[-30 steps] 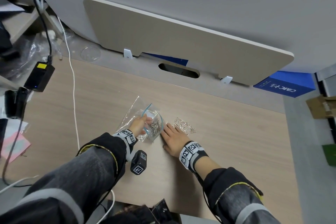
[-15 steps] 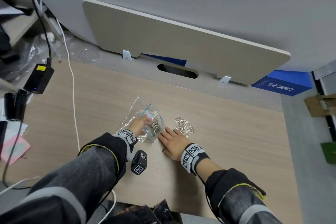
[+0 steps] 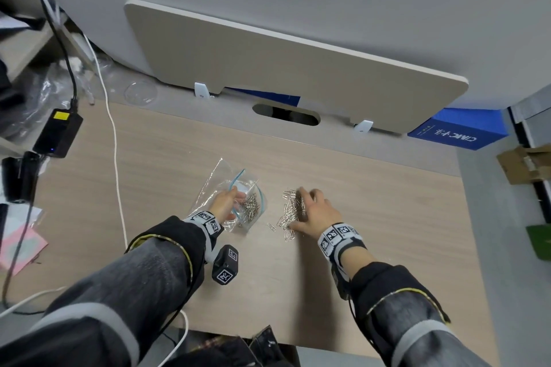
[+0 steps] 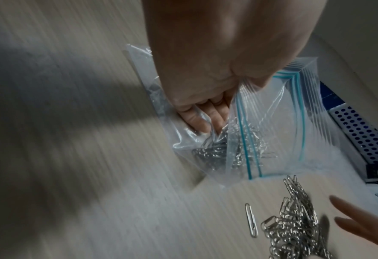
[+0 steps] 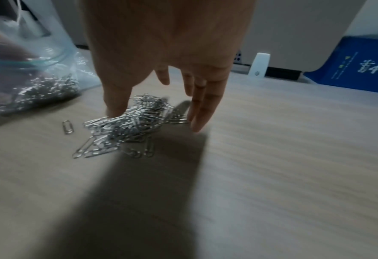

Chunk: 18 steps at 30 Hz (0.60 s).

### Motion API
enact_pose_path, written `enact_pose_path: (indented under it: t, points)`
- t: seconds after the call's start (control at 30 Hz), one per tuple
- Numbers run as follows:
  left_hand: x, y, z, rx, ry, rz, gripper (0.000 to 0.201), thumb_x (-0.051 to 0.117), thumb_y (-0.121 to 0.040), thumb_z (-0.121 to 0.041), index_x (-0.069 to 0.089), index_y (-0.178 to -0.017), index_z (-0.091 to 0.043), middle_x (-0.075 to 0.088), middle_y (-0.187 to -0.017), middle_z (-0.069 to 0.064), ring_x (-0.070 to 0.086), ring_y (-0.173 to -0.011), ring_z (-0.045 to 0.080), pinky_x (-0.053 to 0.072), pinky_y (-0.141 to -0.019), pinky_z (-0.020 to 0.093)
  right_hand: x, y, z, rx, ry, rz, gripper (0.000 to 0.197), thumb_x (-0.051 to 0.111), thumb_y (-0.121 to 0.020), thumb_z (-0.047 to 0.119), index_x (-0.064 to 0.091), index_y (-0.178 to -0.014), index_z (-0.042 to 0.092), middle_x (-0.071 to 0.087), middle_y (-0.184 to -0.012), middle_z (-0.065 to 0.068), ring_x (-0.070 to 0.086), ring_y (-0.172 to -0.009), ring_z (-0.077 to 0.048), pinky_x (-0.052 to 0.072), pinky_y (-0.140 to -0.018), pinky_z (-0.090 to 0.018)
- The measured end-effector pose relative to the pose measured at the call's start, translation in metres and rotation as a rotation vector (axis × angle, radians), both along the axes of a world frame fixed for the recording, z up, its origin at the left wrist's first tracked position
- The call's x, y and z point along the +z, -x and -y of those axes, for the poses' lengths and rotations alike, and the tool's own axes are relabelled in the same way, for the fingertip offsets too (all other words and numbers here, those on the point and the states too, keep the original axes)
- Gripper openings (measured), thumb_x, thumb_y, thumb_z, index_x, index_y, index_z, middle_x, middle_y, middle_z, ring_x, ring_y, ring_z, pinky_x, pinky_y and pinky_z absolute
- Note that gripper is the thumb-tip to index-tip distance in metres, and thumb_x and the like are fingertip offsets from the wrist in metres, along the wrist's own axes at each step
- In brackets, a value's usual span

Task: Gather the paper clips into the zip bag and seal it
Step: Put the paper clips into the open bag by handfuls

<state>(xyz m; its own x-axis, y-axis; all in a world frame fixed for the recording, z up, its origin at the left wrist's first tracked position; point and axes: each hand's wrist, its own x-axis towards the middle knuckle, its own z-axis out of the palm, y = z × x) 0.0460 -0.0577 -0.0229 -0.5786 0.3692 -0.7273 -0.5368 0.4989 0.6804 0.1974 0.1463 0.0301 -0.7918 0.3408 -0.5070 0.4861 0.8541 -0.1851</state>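
A clear zip bag (image 3: 222,180) with a blue zip strip lies on the wooden desk (image 3: 372,217), mouth facing right. My left hand (image 3: 226,202) grips its lip and holds the mouth open (image 4: 272,122), fingers inside the plastic. Several silver paper clips (image 4: 239,150) lie inside the bag (image 5: 41,87). A loose pile of paper clips (image 3: 288,211) sits just right of the bag. My right hand (image 3: 316,211) arches over that pile (image 5: 130,122), thumb touching its near side, straight fingers (image 5: 200,113) down on its far side. One stray clip (image 4: 251,220) lies between bag and pile.
A white cable (image 3: 114,143) and a black power adapter (image 3: 58,135) lie at the desk's left. A black tagged camera block (image 3: 225,264) hangs under my left wrist. A beige divider panel (image 3: 283,68) and a blue box (image 3: 456,132) stand behind the desk.
My right hand has left the bag's mouth and moved right, onto the loose pile. My left hand still holds the bag in the same place.
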Motion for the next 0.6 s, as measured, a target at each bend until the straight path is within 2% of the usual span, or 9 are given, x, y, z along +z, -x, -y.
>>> enact_pose_path:
  t: [0.1,0.17,0.23,0.33,0.4,0.5,0.6]
  points:
    - [0.0,-0.001,0.0,0.007,0.004,-0.006,0.043,0.028,-0.101,-0.039,0.064,-0.085,-0.021,0.058,-0.085,0.009,0.053,-0.07,0.017,0.043,-0.066,0.03,-0.01,0.007,0.019,0.047,0.0,0.069,0.109,0.074,-0.063,0.064,0.013,-0.148,0.034,0.024,-0.143,-0.009,0.042,-0.123,-0.034,0.047,-0.095,-0.045]
    - [0.001,0.0,0.001,0.014,0.001,-0.006,0.043,0.028,-0.101,-0.039,0.064,-0.085,-0.021,0.057,-0.083,0.008,0.053,-0.069,0.017,0.043,-0.066,0.03,-0.014,0.009,0.027,0.043,-0.013,0.052,0.094,0.077,-0.066,0.055,0.024,-0.141,0.032,0.028,-0.135,-0.009,0.046,-0.115,-0.034,0.05,-0.088,-0.043]
    - [0.001,0.0,0.001,0.013,-0.002,-0.007,0.044,0.028,-0.101,-0.038,0.064,-0.085,-0.02,0.057,-0.081,0.007,0.053,-0.069,0.017,0.043,-0.067,0.03,-0.016,0.009,0.028,0.011,0.01,-0.003,0.069,0.076,-0.073,0.041,0.037,-0.128,0.027,0.033,-0.124,-0.008,0.051,-0.105,-0.032,0.051,-0.082,-0.041]
    - [0.001,-0.001,0.001,0.017,-0.005,-0.005,0.044,0.028,-0.101,-0.038,0.065,-0.085,-0.02,0.058,-0.087,0.009,0.054,-0.072,0.019,0.044,-0.073,0.033,-0.018,0.007,0.024,-0.009,0.047,-0.052,0.042,0.068,-0.081,0.021,0.044,-0.116,0.02,0.037,-0.114,-0.006,0.053,-0.096,-0.03,0.05,-0.078,-0.038]
    - [0.001,-0.001,0.001,0.024,-0.003,-0.001,0.045,0.028,-0.101,-0.038,0.065,-0.087,-0.019,0.059,-0.087,0.009,0.054,-0.072,0.019,0.044,-0.074,0.034,-0.021,0.005,0.021,-0.023,0.049,-0.067,0.032,0.06,-0.084,0.014,0.045,-0.113,0.017,0.038,-0.111,-0.006,0.052,-0.089,-0.03,0.048,-0.075,-0.037]
    - [0.002,-0.002,-0.001,0.043,-0.005,-0.006,0.044,0.028,-0.102,-0.036,0.065,-0.092,-0.014,0.058,-0.081,0.007,0.052,-0.068,0.018,0.043,-0.068,0.031,-0.023,0.003,0.019,-0.055,0.049,-0.077,0.024,0.053,-0.089,0.013,0.046,-0.112,0.015,0.041,-0.11,-0.007,0.052,-0.082,-0.031,0.043,-0.071,-0.033]
    - [0.003,-0.001,-0.002,0.048,-0.002,-0.001,0.043,0.028,-0.102,-0.036,0.064,-0.088,-0.016,0.058,-0.081,0.006,0.052,-0.068,0.018,0.042,-0.069,0.031,-0.023,0.004,0.016,-0.095,0.07,-0.087,0.022,0.049,-0.091,0.013,0.049,-0.113,0.013,0.046,-0.112,-0.008,0.058,-0.09,-0.034,0.046,-0.076,-0.036]
